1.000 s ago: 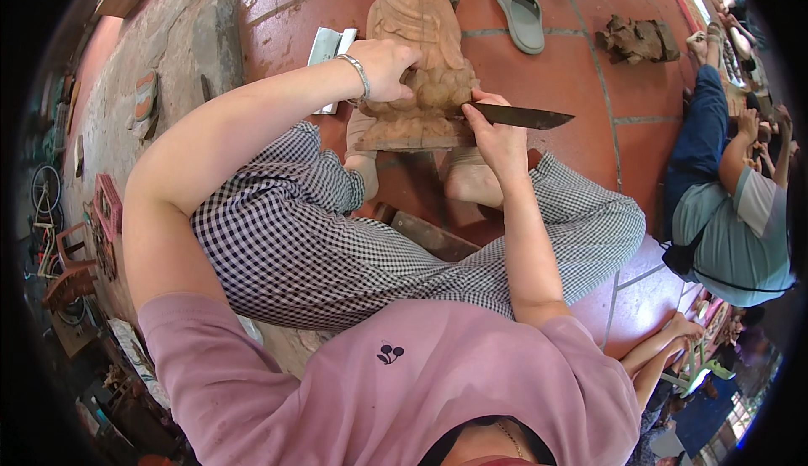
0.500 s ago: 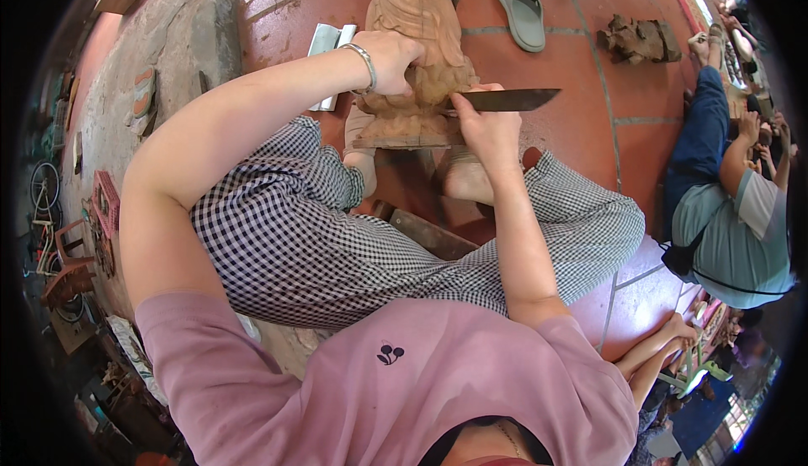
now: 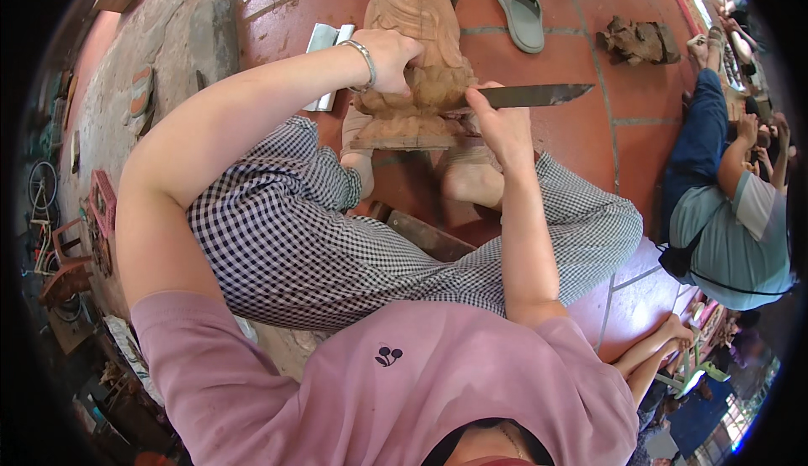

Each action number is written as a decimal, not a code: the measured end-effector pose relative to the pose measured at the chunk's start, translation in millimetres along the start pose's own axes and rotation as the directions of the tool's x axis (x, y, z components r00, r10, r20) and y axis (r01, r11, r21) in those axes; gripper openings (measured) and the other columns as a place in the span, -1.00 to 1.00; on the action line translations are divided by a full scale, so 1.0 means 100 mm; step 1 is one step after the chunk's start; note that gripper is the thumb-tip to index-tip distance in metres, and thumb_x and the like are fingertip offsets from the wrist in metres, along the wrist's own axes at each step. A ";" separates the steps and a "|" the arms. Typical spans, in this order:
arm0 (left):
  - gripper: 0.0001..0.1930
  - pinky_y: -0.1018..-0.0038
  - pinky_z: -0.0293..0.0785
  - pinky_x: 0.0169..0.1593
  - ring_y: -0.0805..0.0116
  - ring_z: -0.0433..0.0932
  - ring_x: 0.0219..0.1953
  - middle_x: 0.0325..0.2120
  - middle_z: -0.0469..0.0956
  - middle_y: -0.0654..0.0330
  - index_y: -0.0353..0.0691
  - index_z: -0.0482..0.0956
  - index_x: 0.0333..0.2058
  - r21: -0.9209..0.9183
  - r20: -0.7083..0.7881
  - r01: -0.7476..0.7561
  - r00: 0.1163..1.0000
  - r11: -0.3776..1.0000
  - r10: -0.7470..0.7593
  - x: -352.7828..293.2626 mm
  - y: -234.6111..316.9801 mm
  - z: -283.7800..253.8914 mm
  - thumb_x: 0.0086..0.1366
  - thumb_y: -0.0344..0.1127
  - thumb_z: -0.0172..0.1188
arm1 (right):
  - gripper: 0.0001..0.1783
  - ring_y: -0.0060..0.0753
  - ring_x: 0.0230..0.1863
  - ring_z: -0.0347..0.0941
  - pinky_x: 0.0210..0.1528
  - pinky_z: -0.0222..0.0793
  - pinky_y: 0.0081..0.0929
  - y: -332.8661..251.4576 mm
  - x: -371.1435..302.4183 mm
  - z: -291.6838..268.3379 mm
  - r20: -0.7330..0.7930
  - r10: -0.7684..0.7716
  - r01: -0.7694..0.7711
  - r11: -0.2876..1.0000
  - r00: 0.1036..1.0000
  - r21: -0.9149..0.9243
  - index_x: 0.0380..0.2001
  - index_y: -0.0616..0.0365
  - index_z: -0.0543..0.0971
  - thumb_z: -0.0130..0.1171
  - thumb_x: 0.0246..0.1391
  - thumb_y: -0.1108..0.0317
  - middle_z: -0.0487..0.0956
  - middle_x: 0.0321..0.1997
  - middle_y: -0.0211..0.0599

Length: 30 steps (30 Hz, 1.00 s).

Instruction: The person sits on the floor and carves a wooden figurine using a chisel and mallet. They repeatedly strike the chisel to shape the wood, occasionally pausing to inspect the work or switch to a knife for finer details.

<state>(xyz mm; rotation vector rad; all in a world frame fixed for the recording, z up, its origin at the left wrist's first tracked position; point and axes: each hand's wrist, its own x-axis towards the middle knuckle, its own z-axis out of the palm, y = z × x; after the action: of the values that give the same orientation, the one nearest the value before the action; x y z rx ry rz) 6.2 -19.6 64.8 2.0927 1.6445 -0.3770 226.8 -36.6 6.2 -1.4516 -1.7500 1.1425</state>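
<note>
A carved wooden statue (image 3: 438, 33) of a robed figure on a petalled base stands upright on the floor between my bare feet. My left hand (image 3: 389, 60), with a bangle on its wrist, grips the statue at its middle, the fingers partly hidden against the wood. My right hand (image 3: 505, 125) is closed on a flat dark metal blade (image 3: 539, 95) beside the right side of the base. The blade points right, its slanted tip away from the statue. My palm hides its other end, so I cannot tell whether it touches the wood.
On the tiled floor beyond lie a grey-green slipper (image 3: 523, 20) and a rough wood chunk (image 3: 640, 41). A white and silver object (image 3: 324, 45) lies left of the statue. A stone slab (image 3: 189, 37) is at the left; a seated person (image 3: 732, 230) is at the right.
My right hand has moved right, away from the statue, carrying the blade with it. My left hand holds its place on the wood.
</note>
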 end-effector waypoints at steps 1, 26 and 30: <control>-0.47 0.30 0.50 -0.09 0.15 0.57 -0.10 -0.18 0.60 0.13 -0.13 0.51 -0.07 -0.005 0.002 -0.003 1.000 1.000 0.003 0.01 -0.01 0.01 -0.04 -0.12 0.40 | -0.73 -0.04 -0.25 0.58 -0.17 0.44 -0.29 -0.07 0.02 0.04 -0.005 -0.004 0.003 0.993 1.000 -0.114 -0.38 0.24 0.65 0.23 -0.04 0.23 0.63 -0.38 0.01; -0.47 0.29 0.49 -0.12 0.16 0.56 -0.11 -0.21 0.59 0.15 -0.15 0.51 -0.13 -0.031 0.026 0.007 1.000 1.000 -0.006 0.00 0.00 -0.03 -0.08 -0.09 0.43 | -0.75 -0.57 -0.42 0.45 -0.38 0.34 -0.61 0.17 0.39 -0.16 0.336 0.224 -0.341 0.874 0.915 0.347 -0.29 0.24 0.58 0.29 -0.04 0.35 0.59 -0.39 -0.38; -0.48 0.30 0.48 -0.12 0.16 0.56 -0.12 -0.21 0.59 0.15 -0.16 0.51 -0.15 -0.027 0.052 0.019 0.999 0.999 -0.017 0.00 0.00 -0.07 -0.08 -0.09 0.43 | -0.74 -0.58 -0.41 0.45 -0.37 0.35 -0.61 0.02 0.31 -0.12 0.242 0.161 -0.234 0.921 0.957 0.313 -0.27 0.24 0.59 0.29 -0.04 0.34 0.60 -0.38 -0.40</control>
<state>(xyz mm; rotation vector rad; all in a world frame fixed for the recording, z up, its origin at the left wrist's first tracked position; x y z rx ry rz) 6.2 -16.1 70.4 2.0328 1.6310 -0.4087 230.6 -3.7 7.0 -1.3538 -1.4657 1.6701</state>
